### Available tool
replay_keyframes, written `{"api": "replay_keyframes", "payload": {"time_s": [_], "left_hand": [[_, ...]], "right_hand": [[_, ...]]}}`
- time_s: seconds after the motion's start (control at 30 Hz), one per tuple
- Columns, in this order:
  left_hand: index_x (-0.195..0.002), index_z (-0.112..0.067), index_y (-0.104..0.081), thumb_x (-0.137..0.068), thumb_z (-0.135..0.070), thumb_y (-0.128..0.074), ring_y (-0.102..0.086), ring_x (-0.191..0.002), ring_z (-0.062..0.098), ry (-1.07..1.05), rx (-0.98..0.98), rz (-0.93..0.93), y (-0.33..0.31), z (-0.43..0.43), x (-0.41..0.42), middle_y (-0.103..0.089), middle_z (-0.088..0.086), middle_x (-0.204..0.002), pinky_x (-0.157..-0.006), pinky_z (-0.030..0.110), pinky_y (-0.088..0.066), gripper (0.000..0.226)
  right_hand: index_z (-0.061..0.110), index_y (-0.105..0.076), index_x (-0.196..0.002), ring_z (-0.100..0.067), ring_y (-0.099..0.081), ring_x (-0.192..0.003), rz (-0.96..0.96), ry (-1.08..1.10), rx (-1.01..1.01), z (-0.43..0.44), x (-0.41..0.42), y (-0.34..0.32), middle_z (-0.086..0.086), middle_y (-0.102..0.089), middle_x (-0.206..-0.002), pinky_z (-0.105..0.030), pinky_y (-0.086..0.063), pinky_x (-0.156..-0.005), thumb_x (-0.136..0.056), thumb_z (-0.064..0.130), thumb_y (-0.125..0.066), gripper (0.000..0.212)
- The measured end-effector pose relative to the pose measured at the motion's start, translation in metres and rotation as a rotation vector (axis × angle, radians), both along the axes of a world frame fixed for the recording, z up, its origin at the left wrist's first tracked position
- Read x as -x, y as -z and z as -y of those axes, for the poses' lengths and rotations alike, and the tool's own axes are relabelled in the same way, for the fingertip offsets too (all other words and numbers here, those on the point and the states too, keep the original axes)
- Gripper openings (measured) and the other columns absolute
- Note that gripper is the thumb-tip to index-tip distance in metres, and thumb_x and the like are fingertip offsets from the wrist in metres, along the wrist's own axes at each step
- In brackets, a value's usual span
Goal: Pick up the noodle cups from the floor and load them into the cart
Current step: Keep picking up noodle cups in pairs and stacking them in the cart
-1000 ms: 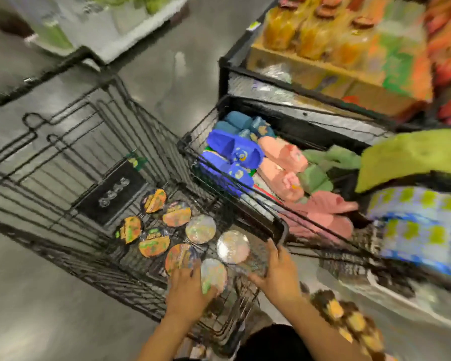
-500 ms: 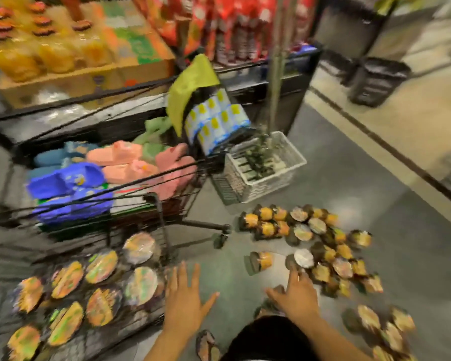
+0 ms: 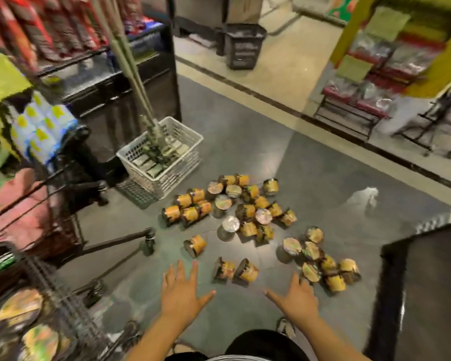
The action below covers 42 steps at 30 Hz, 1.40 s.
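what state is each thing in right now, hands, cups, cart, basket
left hand, open, fingers spread, holding nothing
right hand, open, holding nothing
noodle cups, scattered on the floor, many on their sides
cart, partly loaded, lids up
white basket, upright

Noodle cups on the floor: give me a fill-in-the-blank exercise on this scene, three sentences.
1. The left hand and right hand are both ____ and hold nothing.
2. Most noodle cups lie scattered on the ____.
3. The basket beside the pile is ____ in colour.
Missing words: open; floor; white.
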<state>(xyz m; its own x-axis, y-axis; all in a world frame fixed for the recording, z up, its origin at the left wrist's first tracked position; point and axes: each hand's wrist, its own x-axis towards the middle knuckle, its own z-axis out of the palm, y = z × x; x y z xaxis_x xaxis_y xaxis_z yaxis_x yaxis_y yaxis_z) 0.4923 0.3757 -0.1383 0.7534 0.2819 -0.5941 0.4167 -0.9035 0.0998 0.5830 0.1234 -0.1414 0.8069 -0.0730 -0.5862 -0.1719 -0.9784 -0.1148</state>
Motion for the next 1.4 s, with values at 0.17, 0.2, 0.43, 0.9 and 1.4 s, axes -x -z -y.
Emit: {"api": "replay_keyframes", "payload": {"time_s": [0.17,0.2,0.43,0.9,1.4], "left_hand": [[-0.154,-0.030,0.000,-0.083,-0.080,-0.033,0.000,-0.146,0.039,0.051,-0.024,0.016,0.005,0.076,-0.054,0.001,0.015,-0.161,-0.117,0.051,-0.006,0.093],[-0.154,-0.030,0.000,-0.081,-0.082,-0.032,-0.001,-0.146,0.040,0.066,-0.036,0.009,0.008,0.094,-0.065,0.000,0.016,-0.161,-0.117,0.052,-0.007,0.095],[-0.154,-0.028,-0.005,-0.077,-0.083,-0.037,-0.003,-0.147,0.037,0.188,-0.053,-0.044,0.022,0.240,-0.139,-0.003,0.013,-0.161,-0.117,0.051,-0.012,0.100],[-0.144,-0.023,-0.044,-0.065,-0.087,-0.026,-0.043,-0.129,0.048,0.467,-0.085,-0.157,0.096,0.344,-0.245,-0.045,0.025,-0.143,-0.102,0.062,-0.036,0.104],[-0.154,-0.022,-0.012,-0.071,-0.086,-0.039,-0.022,-0.141,0.044,0.583,-0.082,-0.203,0.313,0.338,-0.411,-0.019,0.026,-0.155,-0.109,0.057,-0.030,0.109]], "right_hand": [[0.021,-0.009,-0.153,-0.031,-0.034,-0.136,-0.007,0.054,-0.034,0.091,-0.038,0.012,-0.011,-0.032,-0.150,-0.041,-0.036,-0.108,-0.064,0.087,-0.051,0.119],[0.021,-0.010,-0.153,-0.031,-0.035,-0.134,-0.001,0.062,-0.040,0.109,-0.046,0.013,-0.011,-0.034,-0.149,-0.041,-0.037,-0.107,-0.063,0.087,-0.051,0.119],[0.021,-0.008,-0.153,-0.032,-0.037,-0.132,-0.062,0.188,-0.036,0.257,-0.106,0.025,-0.013,-0.036,-0.146,-0.042,-0.038,-0.105,-0.062,0.090,-0.049,0.122],[0.020,-0.001,-0.154,-0.031,-0.035,-0.134,-0.317,0.438,0.038,0.373,-0.132,0.084,-0.012,-0.036,-0.145,-0.040,-0.034,-0.104,-0.066,0.091,-0.043,0.121],[0.021,-0.006,-0.153,-0.030,-0.031,-0.135,-0.425,0.713,-0.034,0.343,-0.246,0.287,-0.012,-0.034,-0.146,-0.042,-0.032,-0.108,-0.067,0.083,-0.056,0.118]]}}
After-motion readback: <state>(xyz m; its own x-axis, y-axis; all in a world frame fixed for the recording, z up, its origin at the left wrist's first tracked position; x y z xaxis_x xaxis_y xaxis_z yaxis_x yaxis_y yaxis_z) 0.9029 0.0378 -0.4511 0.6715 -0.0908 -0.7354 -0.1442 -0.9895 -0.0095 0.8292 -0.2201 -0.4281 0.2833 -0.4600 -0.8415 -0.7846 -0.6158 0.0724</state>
